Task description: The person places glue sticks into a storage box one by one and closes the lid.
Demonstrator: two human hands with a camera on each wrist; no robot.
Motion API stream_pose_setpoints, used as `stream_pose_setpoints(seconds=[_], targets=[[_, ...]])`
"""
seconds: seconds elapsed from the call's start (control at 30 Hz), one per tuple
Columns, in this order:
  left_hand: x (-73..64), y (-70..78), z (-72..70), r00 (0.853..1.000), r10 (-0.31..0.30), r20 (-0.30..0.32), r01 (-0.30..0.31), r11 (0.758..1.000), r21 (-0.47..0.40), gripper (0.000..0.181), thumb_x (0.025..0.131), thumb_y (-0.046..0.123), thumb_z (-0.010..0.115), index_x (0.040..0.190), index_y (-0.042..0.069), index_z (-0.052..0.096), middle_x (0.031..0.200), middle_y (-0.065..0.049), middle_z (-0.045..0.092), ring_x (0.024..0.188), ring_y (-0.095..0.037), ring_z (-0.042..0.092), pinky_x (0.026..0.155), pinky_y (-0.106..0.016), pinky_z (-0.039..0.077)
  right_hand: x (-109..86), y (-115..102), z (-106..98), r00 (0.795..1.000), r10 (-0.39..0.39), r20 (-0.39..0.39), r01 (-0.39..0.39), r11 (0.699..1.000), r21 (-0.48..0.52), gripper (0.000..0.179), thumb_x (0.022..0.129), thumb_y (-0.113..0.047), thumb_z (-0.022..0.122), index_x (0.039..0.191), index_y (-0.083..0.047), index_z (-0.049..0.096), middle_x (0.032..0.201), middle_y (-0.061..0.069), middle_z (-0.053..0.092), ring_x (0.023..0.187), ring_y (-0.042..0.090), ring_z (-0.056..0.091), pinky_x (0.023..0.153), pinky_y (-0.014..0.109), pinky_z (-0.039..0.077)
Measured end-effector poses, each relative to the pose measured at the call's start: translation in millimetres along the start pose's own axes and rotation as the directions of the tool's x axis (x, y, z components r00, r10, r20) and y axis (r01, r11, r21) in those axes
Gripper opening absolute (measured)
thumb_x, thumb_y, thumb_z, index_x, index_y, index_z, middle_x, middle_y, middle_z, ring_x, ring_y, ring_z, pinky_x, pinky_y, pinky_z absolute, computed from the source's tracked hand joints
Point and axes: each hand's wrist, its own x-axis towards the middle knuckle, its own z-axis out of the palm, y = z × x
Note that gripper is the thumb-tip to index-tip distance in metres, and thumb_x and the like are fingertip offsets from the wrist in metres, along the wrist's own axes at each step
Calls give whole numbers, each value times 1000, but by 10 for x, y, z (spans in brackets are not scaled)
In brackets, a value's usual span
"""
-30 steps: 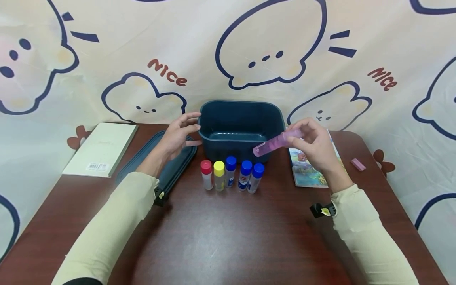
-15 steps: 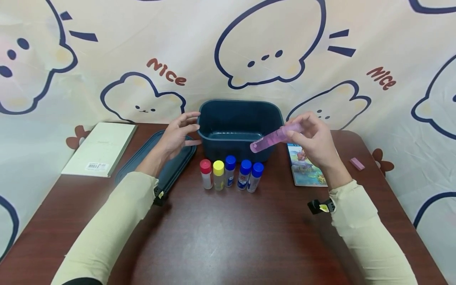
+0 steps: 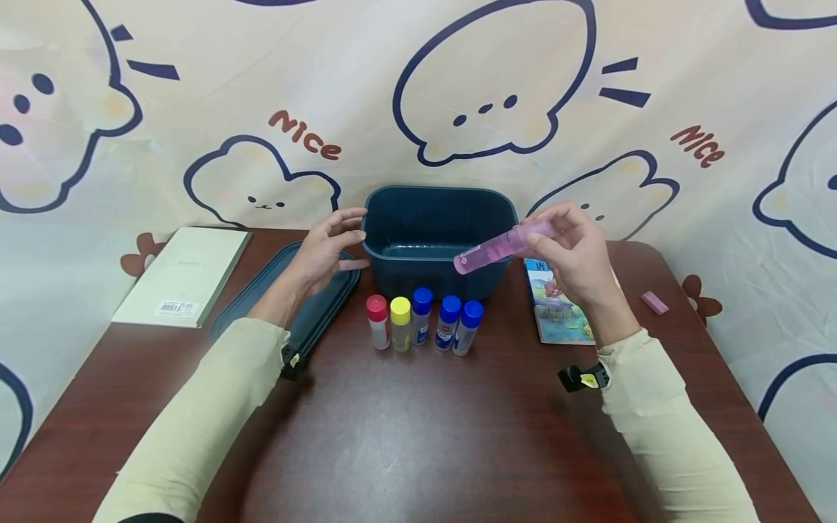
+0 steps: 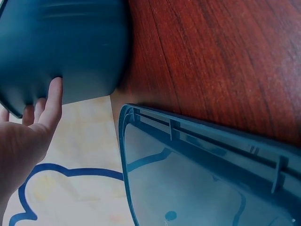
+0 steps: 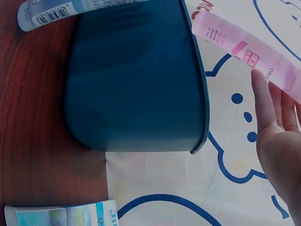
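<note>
A dark blue plastic bin (image 3: 425, 277) stands at the back of the table. My left hand (image 3: 327, 250) touches its left side, fingers fairly straight, with fingertips on the outer wall in the left wrist view. My right hand (image 3: 575, 250) pinches a pink tube of liquid glue (image 3: 490, 250) between thumb and fingers. The tube slants down to the left, overlapping the bin's front right in the head view; its printed label shows in the right wrist view. In front of the bin stand small bottles with a red cap (image 3: 376, 308), a yellow cap (image 3: 400, 311) and blue caps (image 3: 450, 309).
The bin's lid (image 3: 327, 309) lies left of it, partly under my left forearm. Further left is a pale green book (image 3: 183, 276). A colourful picture book (image 3: 562, 316) lies below my right hand, and a small pink block (image 3: 654, 303) near the right edge. A printed cloth hangs behind.
My right hand and the pink glue tube have moved slightly left and up, over the bin's front rim. My left hand stays at the bin's side.
</note>
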Motion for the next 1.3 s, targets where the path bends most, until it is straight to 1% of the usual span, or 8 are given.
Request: stream_pose_setpoints(seconds=[0.13,0.27,0.43,0.63,0.73,0.9,1.13,1.3], targets=[[2,-1,1,1000,1,-3,-1,1000,1,48,107,15,51,154,13,40,159,-12,31,137,-30,38,99,-54,50,17,2,11,1000,-19,-14,19,1000,-2,20,91,15,57,102,-2,60,108,17,63,97,27,60,79,35,61],[6,-1,2,1000,2,-2,-2,1000,-6,48,107,15,51,154,13,40,158,-12,32,137,-30,38,99,-54,51,32,9,17,999,-34,-32,34,999,-27,21,91,14,58,103,-3,61,109,16,63,101,29,58,81,34,61],[5,5,1,1000,2,-2,-2,1000,-12,48,107,15,51,154,14,40,158,-12,31,137,-30,37,100,-55,50,47,32,13,998,-47,-49,44,998,-55,22,91,12,61,108,-3,62,113,16,64,105,29,58,83,33,60],[8,14,1,1000,6,0,-6,1000,-14,48,107,15,51,154,14,40,158,-12,31,136,-30,38,100,-55,50,60,75,31,997,-63,-52,60,997,-56,23,92,10,62,112,-2,64,114,15,65,108,29,59,87,32,59],[7,12,2,1000,0,0,0,1000,-17,48,107,15,51,154,14,40,157,-12,31,136,-29,38,100,-54,50,63,102,53,997,-54,-47,50,995,-83,24,93,8,64,114,-2,65,116,14,65,109,29,58,88,30,58],[-1,9,5,1000,0,-2,0,1000,-16,48,107,15,51,154,13,40,157,-12,31,135,-30,38,100,-54,50,70,155,89,999,-17,-47,11,991,-134,25,94,4,66,118,-2,65,121,15,64,114,30,56,90,29,56],[-7,2,4,1000,-2,3,2,1000,-19,48,107,15,51,154,13,40,156,-13,32,136,-30,37,100,-55,50,79,211,104,997,37,-69,-50,981,-187,30,95,-2,68,124,2,61,123,12,64,113,29,58,87,26,57],[-9,8,11,1000,-1,2,1,1000,-16,48,107,15,51,154,12,39,157,-13,31,137,-30,37,100,-55,50,107,242,114,997,52,-62,-63,976,-207,34,95,-4,69,126,6,59,125,14,63,115,28,58,89,26,56]])
